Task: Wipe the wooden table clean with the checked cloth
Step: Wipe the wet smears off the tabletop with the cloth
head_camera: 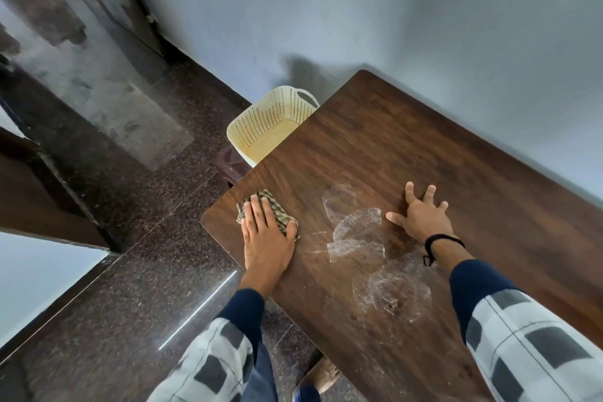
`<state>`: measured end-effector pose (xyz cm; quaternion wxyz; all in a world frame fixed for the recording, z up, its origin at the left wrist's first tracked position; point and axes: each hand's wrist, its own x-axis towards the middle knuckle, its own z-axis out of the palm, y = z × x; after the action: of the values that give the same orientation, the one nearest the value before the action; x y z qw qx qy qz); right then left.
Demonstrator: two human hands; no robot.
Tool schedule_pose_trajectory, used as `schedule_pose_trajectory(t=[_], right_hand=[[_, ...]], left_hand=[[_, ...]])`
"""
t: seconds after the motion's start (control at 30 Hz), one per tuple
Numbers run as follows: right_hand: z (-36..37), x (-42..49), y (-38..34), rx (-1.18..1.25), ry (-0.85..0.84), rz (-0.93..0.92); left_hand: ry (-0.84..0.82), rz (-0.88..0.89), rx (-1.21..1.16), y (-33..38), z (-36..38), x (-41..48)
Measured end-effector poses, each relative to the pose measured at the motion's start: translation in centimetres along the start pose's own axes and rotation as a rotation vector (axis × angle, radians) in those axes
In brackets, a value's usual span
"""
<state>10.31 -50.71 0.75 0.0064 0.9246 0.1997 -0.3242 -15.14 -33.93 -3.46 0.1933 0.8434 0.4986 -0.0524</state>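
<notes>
Two hands lie flat: left hand (267, 232) presses the checked cloth (261, 210) near the wooden surface's (408, 147) corner, wiping; right hand (421, 219) splays empty, likely bracing; clear plastic scraps (355, 232) lie between; basket (267, 121) beyond.

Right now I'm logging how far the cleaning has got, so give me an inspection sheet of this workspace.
Surface: wooden table, dark brown, far part bare.
Job's things: checked cloth bunched near the table's left corner.
Clutter: crumpled clear plastic pieces in the middle, between the hands; pale streaks beside them.
Grips: left hand pressed flat on the cloth; right hand spread flat on bare wood, holding nothing.
Cables: nothing seen.
Surroundings: cream perforated basket beyond the table's left edge, speckled dark floor, grey wall.
</notes>
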Motion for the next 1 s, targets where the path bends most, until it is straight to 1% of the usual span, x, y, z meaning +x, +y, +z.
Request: schedule_pose_trajectory(t=[0.07,0.13,0.27,0.37,0.47,0.6,0.67,0.8,0.87,0.93,1.0], right_hand=[[-0.1,0.0,-0.2,-0.003,-0.005,0.004],[-0.1,0.0,-0.2,0.003,-0.010,0.006],[0.0,0.1,-0.1,0.015,-0.010,0.011],[-0.1,0.0,0.0,0.015,-0.006,0.012],[-0.1,-0.1,0.0,0.015,-0.015,0.013],[-0.2,-0.1,0.0,0.013,-0.011,0.010],[-0.1,-0.2,0.0,0.012,-0.011,0.013],[0.0,-0.2,-0.1,0.012,-0.006,0.016],[0.0,-0.1,-0.1,0.013,-0.001,0.018],[0.0,0.0,-0.1,0.015,-0.005,0.021],[-0.1,0.0,-0.2,0.020,-0.009,0.015]], left_hand=[[-0.004,0.042,0.004,1.1,-0.1,1.4],[-0.017,0.121,0.023,2.9,-0.2,3.5],[-0.053,0.260,0.059,7.8,-0.1,7.8],[-0.083,0.322,0.065,10.3,0.0,9.5],[-0.102,0.364,0.082,9.8,-0.1,9.1],[-0.103,0.455,0.139,6.4,0.2,5.2],[-0.091,0.455,0.166,4.2,0.5,2.7],[-0.083,0.358,0.157,1.4,1.1,-0.1],[-0.059,0.333,0.138,1.8,1.2,0.0],[-0.042,0.355,0.137,3.3,1.0,1.5],[-0.062,0.396,0.143,5.5,0.6,4.1]])
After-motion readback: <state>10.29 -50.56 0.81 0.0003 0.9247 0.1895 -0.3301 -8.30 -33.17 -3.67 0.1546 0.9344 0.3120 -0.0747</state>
